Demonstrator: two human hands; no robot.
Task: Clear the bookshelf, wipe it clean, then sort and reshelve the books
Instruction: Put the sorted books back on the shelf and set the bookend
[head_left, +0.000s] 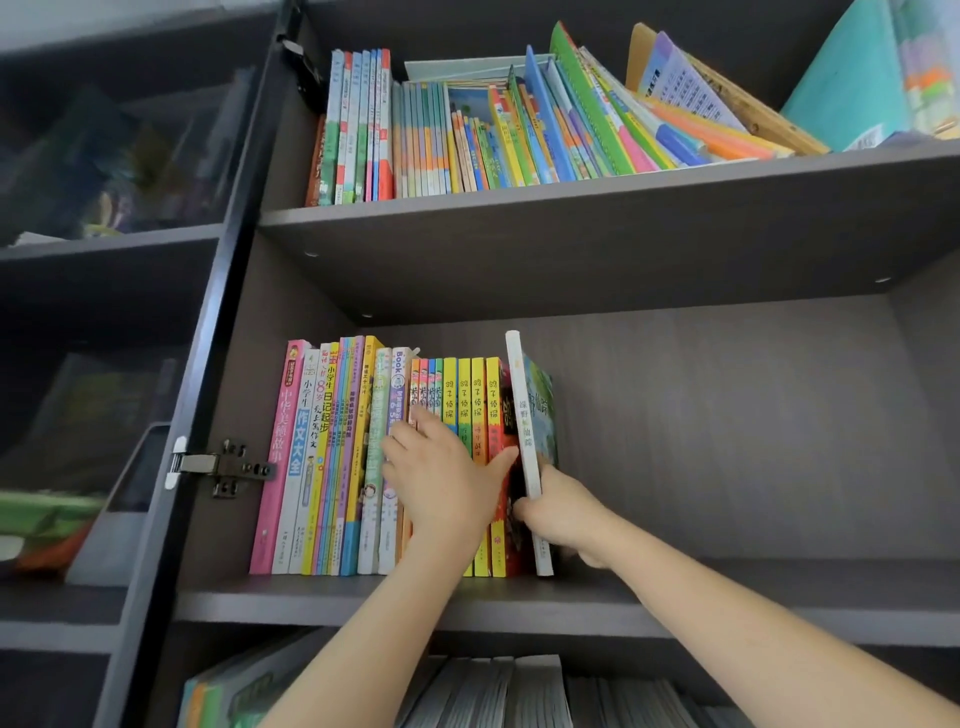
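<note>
Head view: two bare hands reach to the middle shelf, one of three dark, wood-grained boards in sight. On it stands one row of roughly twenty thin paperbacks with glossy spines, mostly pink, white and yellow, packed against the left wall. The left hand lies flat on the spines, fingers straight and pressing, thumb spread towards the right. The right hand grips the lower part of a white-spined book at the row's right end, fingers curled behind its green cover. That book stands upright, long axis vertical, spine facing outward, its top higher than its neighbours. The top shelf carries a fuller row, upright at left and leaning leftward at right. One metal hinge sits on the left wall.
</note>
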